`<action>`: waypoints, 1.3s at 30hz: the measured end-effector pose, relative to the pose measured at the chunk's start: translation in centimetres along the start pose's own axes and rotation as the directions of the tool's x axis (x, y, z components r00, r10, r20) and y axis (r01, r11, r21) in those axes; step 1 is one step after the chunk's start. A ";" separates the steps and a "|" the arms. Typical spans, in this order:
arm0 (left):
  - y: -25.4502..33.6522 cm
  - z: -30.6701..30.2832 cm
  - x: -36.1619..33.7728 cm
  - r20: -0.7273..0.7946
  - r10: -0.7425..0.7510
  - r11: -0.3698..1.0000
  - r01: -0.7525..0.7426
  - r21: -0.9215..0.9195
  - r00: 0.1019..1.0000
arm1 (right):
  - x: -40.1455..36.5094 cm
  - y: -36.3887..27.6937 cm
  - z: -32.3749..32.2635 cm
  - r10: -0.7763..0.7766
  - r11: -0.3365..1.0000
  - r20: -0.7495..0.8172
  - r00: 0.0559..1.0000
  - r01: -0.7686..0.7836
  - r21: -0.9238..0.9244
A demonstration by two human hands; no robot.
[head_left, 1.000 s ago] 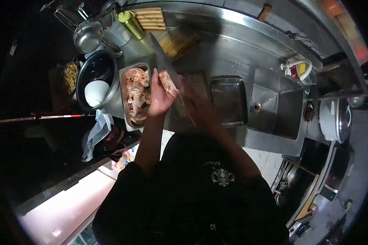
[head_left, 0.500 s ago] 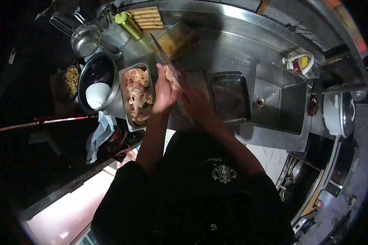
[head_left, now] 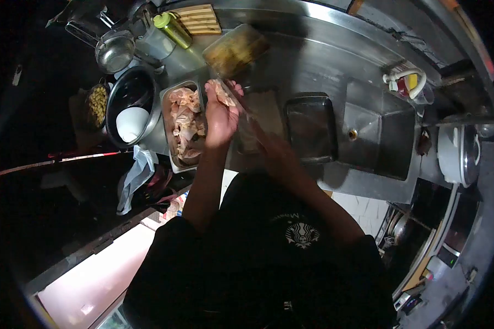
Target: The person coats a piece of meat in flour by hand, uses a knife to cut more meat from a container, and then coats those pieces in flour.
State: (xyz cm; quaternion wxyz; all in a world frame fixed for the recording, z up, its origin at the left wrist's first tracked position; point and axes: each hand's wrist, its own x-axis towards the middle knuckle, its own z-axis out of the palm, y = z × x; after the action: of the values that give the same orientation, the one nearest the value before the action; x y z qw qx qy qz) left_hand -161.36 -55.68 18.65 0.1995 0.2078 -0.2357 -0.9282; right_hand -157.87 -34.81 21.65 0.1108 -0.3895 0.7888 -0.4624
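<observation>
My left hand (head_left: pixel 222 122) is closed around a piece of raw chicken (head_left: pixel 225 94), held up over the counter. A knife (head_left: pixel 239 102) lies with its blade along the chicken, its tip pointing away from me. My right hand (head_left: pixel 277 156), dim and slightly smeared, grips the knife's handle. Just left of my left hand, a metal pan (head_left: pixel 167 123) holds several raw chicken pieces (head_left: pixel 185 118). Beneath the knife and right hand is a brownish flat board (head_left: pixel 268 112); shadow hides part of it.
To the right are a black tray (head_left: pixel 333 129) and a steel sink (head_left: pixel 373 148). A clear container (head_left: pixel 236 52) with yellowish contents stands ahead, near a green bottle (head_left: pixel 174 32) and a slatted wooden board (head_left: pixel 197 20). A black bowl (head_left: pixel 146 88) and a strainer (head_left: pixel 115 54) are at left.
The knife has drawn back toward me along the chicken, its tip now lower. My right hand has shifted nearer my body. The chicken stays in my left hand, turned slightly.
</observation>
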 end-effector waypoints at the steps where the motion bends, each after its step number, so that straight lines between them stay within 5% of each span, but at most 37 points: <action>1: -0.1 0.0 -0.1 -0.003 0.015 1.000 -0.015 0.014 1.000 | 0.7 0.1 0.0 0.002 1.000 -0.015 1.000 -0.002 -0.009; 4: -0.2 -0.5 -0.2 0.059 0.018 1.000 -0.018 0.002 0.998 | 2.6 -0.2 0.2 0.042 0.996 -0.023 0.999 -0.040 0.077; 7: -0.2 -0.6 -0.5 0.071 0.006 1.000 -0.006 0.004 0.997 | 4.5 0.6 1.1 -0.120 0.987 -0.151 0.981 0.134 0.085; 10: -0.6 1.3 -1.3 -0.045 0.098 0.989 -0.102 -0.107 0.994 | 5.3 -0.7 -0.3 0.161 0.984 -0.005 0.987 -0.160 0.083; 13: 0.0 0.6 -1.1 0.188 0.046 0.995 -0.029 -0.092 0.981 | 3.9 -0.8 -0.7 0.074 0.985 -0.210 0.975 -0.038 0.170; 19: -0.6 -0.5 0.2 0.074 0.116 0.982 -0.103 -0.161 0.990 | 3.5 -0.1 -1.0 0.116 0.989 -0.045 0.992 -0.112 0.094; 22: -0.7 0.2 -0.2 0.026 0.131 0.979 -0.125 -0.162 0.991 | 4.1 0.2 -0.1 -0.028 0.992 -0.148 0.989 0.046 0.116; 25: -0.6 1.6 -0.7 0.068 0.058 0.973 -0.041 -0.229 0.996 | 5.1 0.9 1.2 -0.112 0.984 -0.234 0.966 0.141 0.110; 31: -0.8 1.5 -0.3 0.137 0.054 0.941 -0.005 -0.338 0.989 | 5.1 -0.4 0.7 0.033 0.999 -0.157 0.987 -0.027 0.043; 33: -0.7 0.7 0.3 0.215 0.048 0.935 0.032 -0.353 0.975 | 4.0 0.6 1.3 -0.149 0.986 -0.198 0.969 0.130 -0.106; 39: -1.8 -0.1 1.5 0.125 0.125 0.966 -0.092 -0.242 0.984 | -1.3 0.6 -0.6 0.125 0.987 0.030 0.992 -0.121 -0.106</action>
State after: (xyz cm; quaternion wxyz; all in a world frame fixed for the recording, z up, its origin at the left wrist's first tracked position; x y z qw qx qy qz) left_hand -163.00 -54.94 17.18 0.2562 0.1041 -0.1486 -0.9494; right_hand -157.61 -33.30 21.24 0.1332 -0.3539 0.8321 -0.4057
